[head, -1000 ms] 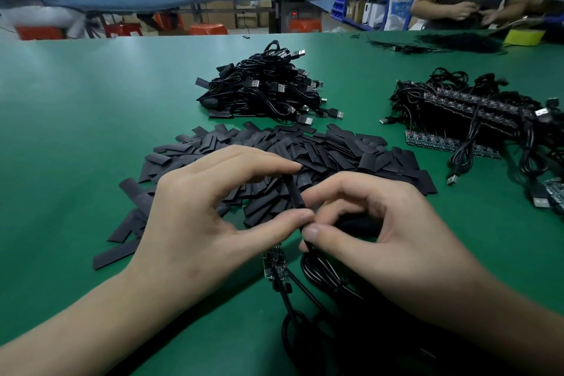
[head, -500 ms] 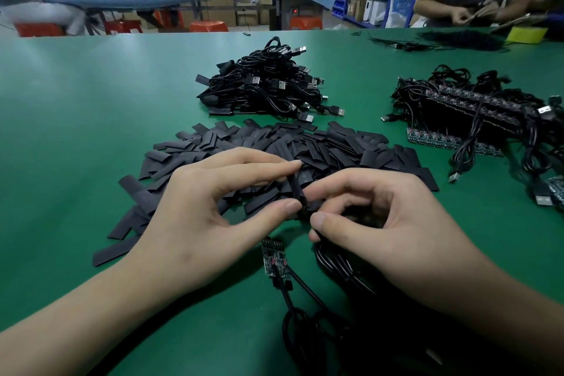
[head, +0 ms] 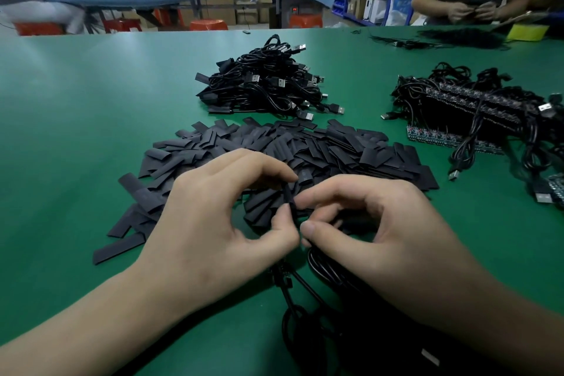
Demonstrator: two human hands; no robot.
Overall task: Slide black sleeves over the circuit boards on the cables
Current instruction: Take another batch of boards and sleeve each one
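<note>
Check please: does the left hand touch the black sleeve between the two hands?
Touching. The head view shows the left hand pinching the black sleeve between thumb and forefinger, with no gap visible.

Small dark circuit board [head: 283, 278] mostly hidden under left hand [head: 213, 223]; black coiled cable [head: 308, 345] cut off at bottom edge.

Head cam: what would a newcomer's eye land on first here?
Centre foreground, the left hand pinches one black sleeve on end, while the right hand closes in on it, apparently holding a cable. Just behind them a pile of flat sleeves sprawls on the green table. Beyond it sits a heap of USB cables, and at right a bundle of cables with circuit boards.
</note>
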